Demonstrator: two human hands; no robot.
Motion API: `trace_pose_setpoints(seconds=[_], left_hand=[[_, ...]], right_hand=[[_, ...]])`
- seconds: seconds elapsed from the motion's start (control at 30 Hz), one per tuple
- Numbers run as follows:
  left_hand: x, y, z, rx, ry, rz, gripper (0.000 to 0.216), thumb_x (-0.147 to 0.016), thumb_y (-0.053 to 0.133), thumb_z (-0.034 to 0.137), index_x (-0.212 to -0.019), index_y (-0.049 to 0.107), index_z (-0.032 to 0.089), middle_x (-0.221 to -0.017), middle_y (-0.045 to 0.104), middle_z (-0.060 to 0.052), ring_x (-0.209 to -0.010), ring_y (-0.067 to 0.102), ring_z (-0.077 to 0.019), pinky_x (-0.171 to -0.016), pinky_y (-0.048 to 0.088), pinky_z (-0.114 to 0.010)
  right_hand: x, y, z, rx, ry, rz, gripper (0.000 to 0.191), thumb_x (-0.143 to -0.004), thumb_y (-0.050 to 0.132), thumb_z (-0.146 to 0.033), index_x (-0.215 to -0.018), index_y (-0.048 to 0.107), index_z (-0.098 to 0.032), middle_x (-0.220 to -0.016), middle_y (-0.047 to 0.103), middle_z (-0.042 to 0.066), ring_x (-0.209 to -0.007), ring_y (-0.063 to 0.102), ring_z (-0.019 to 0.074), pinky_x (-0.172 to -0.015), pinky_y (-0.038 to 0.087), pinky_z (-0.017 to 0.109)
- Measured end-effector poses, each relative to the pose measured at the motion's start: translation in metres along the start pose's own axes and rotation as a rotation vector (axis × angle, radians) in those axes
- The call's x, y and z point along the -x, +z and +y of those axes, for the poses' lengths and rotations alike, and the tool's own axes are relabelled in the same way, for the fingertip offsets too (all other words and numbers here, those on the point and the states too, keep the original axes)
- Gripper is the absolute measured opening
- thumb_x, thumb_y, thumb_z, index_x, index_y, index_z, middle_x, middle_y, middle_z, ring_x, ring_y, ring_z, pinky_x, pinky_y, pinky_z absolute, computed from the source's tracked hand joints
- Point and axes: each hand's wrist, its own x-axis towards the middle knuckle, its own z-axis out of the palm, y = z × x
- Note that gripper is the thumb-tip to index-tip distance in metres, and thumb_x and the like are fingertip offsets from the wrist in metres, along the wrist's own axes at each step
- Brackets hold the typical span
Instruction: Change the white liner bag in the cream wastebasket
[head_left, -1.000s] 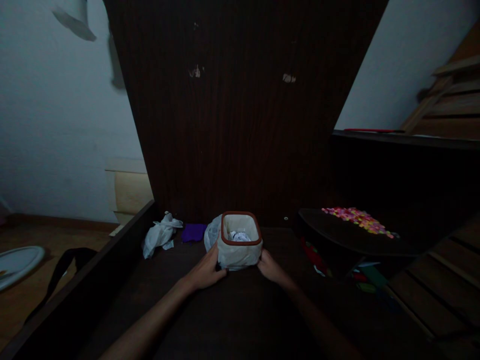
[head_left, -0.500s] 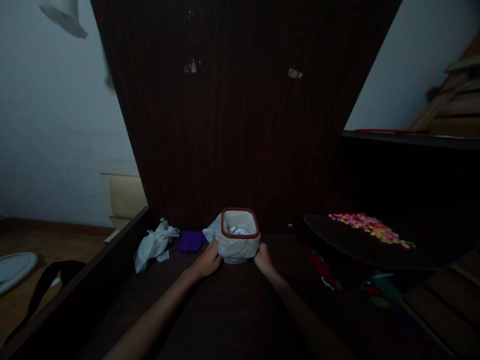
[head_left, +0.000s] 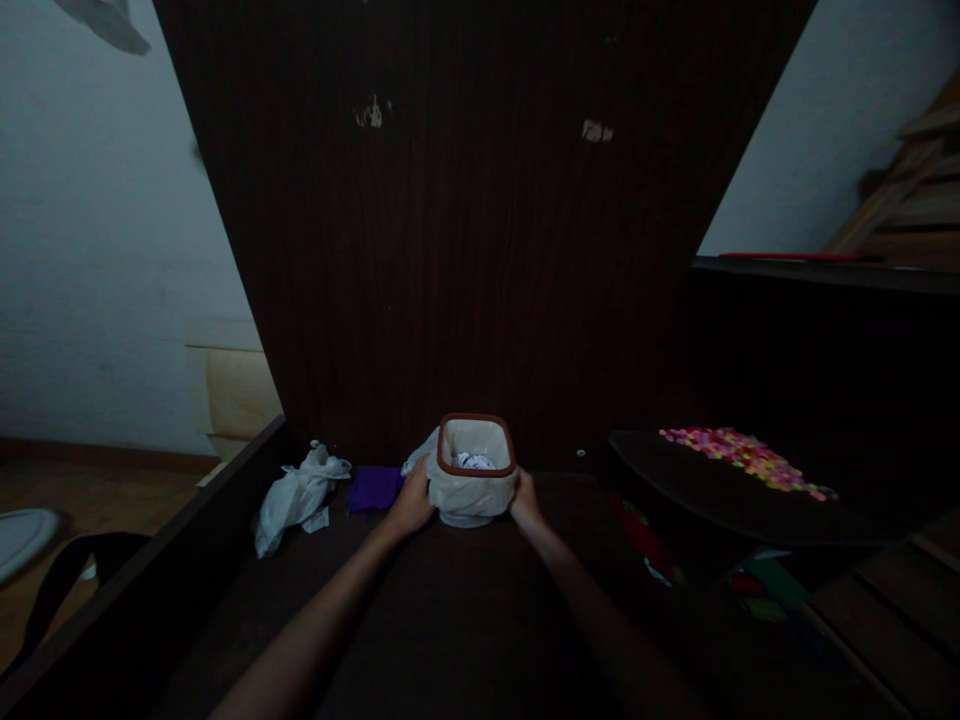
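Observation:
A small square whitish container (head_left: 472, 490) with a brown-red rim stands on a dark wooden surface (head_left: 450, 620), close to a tall dark panel. Crumpled pale material lies inside it. My left hand (head_left: 411, 505) grips its left side and my right hand (head_left: 523, 500) grips its right side, fingers wrapped on the walls. A clear plastic bag (head_left: 421, 458) sits just behind the container's left corner.
A crumpled white bag (head_left: 296, 497) and a purple cloth (head_left: 373, 488) lie left of the container. At the right a dark board (head_left: 712, 485) carries a heap of small pink and yellow pieces (head_left: 746, 460). Coloured scraps (head_left: 645, 535) lie below it. A raised side rail (head_left: 150, 590) runs along the left.
Both hands have pushed the container away from me, toward the dark back panel. The view has shifted slightly with it.

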Motion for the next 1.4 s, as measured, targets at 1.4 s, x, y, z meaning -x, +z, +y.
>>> trace_pose_setpoints(seconds=[1.4], left_hand=[[0.126, -0.048, 0.100, -0.459, 0.019, -0.596, 0.057, -0.101, 0.050, 0.038, -0.155, 0.038, 0.024, -0.162, 0.035, -0.008, -0.151, 0.030, -0.0335, -0.120, 0.032, -0.061]], right_hand=[[0.152, -0.016, -0.090, 0.906, -0.208, -0.728, 0.052, -0.099, 0.049, -0.033, -0.148, 0.051, -0.018, -0.160, 0.038, 0.009, -0.151, 0.031, 0.0297, -0.124, 0.026, 0.053]])
